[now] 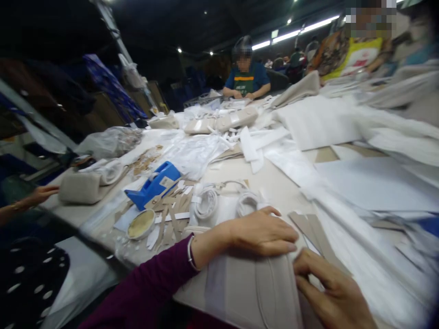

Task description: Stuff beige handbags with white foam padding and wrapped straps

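Note:
A beige bag (240, 292) lies on the table in front of me, with coiled straps (206, 203) wrapped in white at its far end. My left hand (262, 233) rests flat across it, fingers stretched out toward its right side. At the bag's right edge, my right hand (331, 285) is closed, thumb and curled fingers gripping the side. The bag's far right corner is partly hidden under my left hand.
To the left are a blue tape dispenser (154, 185), a round tin (141, 224) and cut strips (173, 219). White foam sheets (322, 121) pile up at right. Another person's hand (43, 194) is near a wrapped bag (80, 187); co-workers sit across the table.

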Motion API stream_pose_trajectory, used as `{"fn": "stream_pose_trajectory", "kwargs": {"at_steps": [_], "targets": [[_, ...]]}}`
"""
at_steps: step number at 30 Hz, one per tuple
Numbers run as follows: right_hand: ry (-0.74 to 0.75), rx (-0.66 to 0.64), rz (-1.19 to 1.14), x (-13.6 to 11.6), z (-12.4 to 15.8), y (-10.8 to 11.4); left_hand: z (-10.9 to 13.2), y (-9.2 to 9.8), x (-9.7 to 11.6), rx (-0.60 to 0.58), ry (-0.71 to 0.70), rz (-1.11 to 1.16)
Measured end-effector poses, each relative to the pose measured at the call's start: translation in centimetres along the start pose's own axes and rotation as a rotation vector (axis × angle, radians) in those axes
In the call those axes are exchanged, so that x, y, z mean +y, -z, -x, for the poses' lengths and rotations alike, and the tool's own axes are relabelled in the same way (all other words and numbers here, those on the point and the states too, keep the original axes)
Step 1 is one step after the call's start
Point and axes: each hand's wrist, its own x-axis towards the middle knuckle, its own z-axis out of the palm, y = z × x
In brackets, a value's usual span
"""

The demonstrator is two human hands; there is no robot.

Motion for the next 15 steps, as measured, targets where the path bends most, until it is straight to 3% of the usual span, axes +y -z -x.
{"fn": "stream_pose_trajectory", "kwargs": {"at_steps": [7,11,15], "targets": [[-0.195,0.091,-0.1,-0.2,1.4,1.9,-0.5,-1.1,-0.6,0.089,0.017,0.057],[-0.303,0.007,-0.186,-0.5,1.6,1.6,-0.8,-1.2,-0.7,0.07,0.005,0.032],[-0.474,0.009,-0.41,-0.8,0.8,1.1,-1.0,-1.3,-0.8,0.086,0.003,0.008]]}}
